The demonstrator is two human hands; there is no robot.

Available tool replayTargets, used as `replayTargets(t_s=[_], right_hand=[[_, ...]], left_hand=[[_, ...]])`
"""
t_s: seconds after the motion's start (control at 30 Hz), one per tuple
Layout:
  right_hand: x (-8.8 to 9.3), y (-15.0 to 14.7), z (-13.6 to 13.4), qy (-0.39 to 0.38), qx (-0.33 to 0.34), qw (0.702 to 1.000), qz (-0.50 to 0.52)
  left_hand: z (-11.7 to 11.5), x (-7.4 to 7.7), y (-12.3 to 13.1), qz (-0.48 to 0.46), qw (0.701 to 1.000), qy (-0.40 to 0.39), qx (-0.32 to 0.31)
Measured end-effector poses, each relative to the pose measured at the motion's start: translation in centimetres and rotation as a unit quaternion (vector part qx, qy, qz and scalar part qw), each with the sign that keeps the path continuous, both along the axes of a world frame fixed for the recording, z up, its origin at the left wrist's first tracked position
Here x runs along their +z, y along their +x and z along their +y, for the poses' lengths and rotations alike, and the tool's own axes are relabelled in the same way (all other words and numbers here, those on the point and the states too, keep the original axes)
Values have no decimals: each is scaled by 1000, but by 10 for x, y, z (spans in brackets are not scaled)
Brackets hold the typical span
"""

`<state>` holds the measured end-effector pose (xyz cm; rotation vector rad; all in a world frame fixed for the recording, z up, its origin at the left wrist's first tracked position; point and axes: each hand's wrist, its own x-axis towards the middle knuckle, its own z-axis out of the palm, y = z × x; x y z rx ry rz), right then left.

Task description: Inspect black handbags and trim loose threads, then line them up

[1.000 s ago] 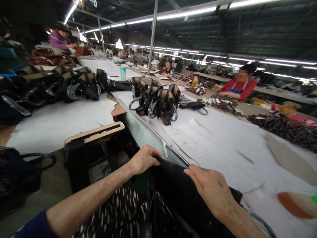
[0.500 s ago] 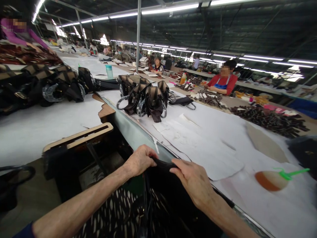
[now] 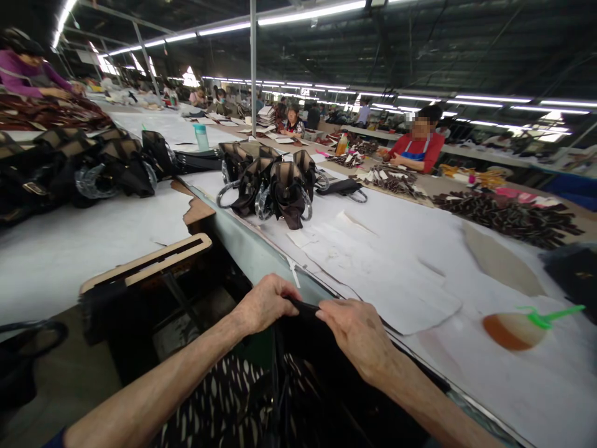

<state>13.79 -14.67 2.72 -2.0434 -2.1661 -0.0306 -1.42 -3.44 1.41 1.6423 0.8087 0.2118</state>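
A black bag [image 3: 303, 339] lies over my lap at the table edge, its lower part dark and hard to make out. My left hand [image 3: 268, 303] pinches its upper edge between thumb and fingers. A short way to the right, my right hand [image 3: 357, 333] grips the same edge, thumb toward me and fingers on the far side. Between the hands a short stretch of the edge shows. Below it is black cloth with white flecks [image 3: 209, 398].
Several dark handbags with wrapped handles [image 3: 286, 193] stand on the white-covered table [image 3: 396, 261]. More bags [image 3: 112, 165] fill the left table. A wooden-topped stand [image 3: 149, 264] is at my left, a green-nozzled bottle [image 3: 515, 330] at right. A co-worker in red [image 3: 420, 146] sits across.
My right hand has slid slightly left along the bag's edge, its fingers flatter over it. My left hand keeps its hold almost in place. The view has shifted a little.
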Motion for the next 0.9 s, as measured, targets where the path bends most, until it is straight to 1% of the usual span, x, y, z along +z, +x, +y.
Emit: replayTargets(t_s=[0.17, 0.37, 0.43, 0.5, 0.67, 0.77, 0.9], right_hand=[[-3, -2, 0, 5, 9, 1000, -27], [-7, -13, 4, 36, 0, 998, -54], [-7, -15, 7, 42, -4, 998, -39], [-7, -13, 9, 42, -7, 999, -4], [-7, -6, 10, 23, 0, 997, 70], [-7, -5, 9, 12, -2, 997, 78], [-5, -8, 11, -9, -14, 999, 47]], left_hand=[[0, -3, 2, 5, 1000, -16, 13], [-2, -6, 3, 9, 1000, 14, 20], [-3, -6, 3, 7, 1000, 19, 12], [-5, -3, 2, 8, 1000, 23, 3], [-6, 5, 1, 27, 999, 11, -20], [-5, 6, 2, 28, 999, 5, -17], [-7, 5, 5, 19, 1000, 4, 3]])
